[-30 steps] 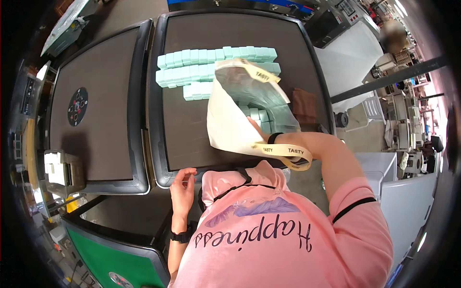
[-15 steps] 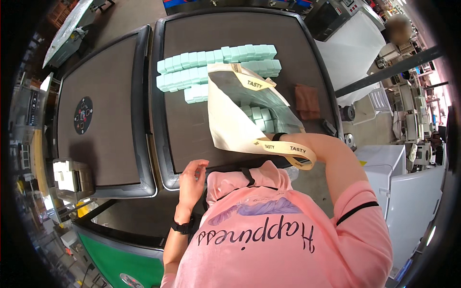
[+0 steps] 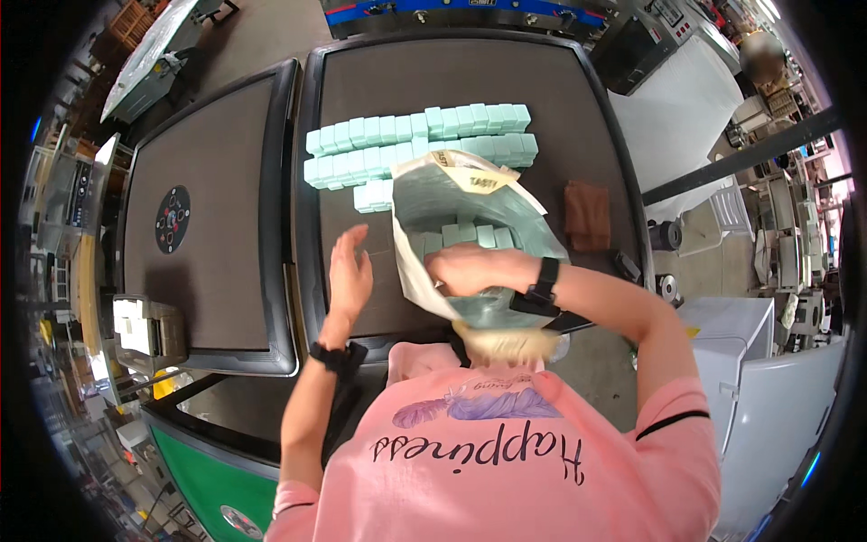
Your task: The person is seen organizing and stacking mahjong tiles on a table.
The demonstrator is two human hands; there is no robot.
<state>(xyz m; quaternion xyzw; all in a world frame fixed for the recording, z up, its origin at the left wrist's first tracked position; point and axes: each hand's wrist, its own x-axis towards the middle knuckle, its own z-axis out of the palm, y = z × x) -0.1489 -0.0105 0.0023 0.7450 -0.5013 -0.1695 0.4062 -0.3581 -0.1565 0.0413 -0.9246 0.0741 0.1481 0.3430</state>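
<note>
Head view: right hand (image 3: 474, 268) pinches the limp, thin cream plastic bag (image 3: 470, 217) at its mouth, frame centre.
Left hand (image 3: 350, 271) hovers open, empty; the mint-green blocks (image 3: 420, 135) look light and rigid, probably best grabbed by their sides.

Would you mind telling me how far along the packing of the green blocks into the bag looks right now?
Done: several blocks already lie inside the open bag. In hand: the right hand reaches into the bag's mouth, while the left hand hovers open beside it, holding nothing. Left: two long rows of blocks remain on the dark table behind the bag, so most of the job seems still ahead.
</note>
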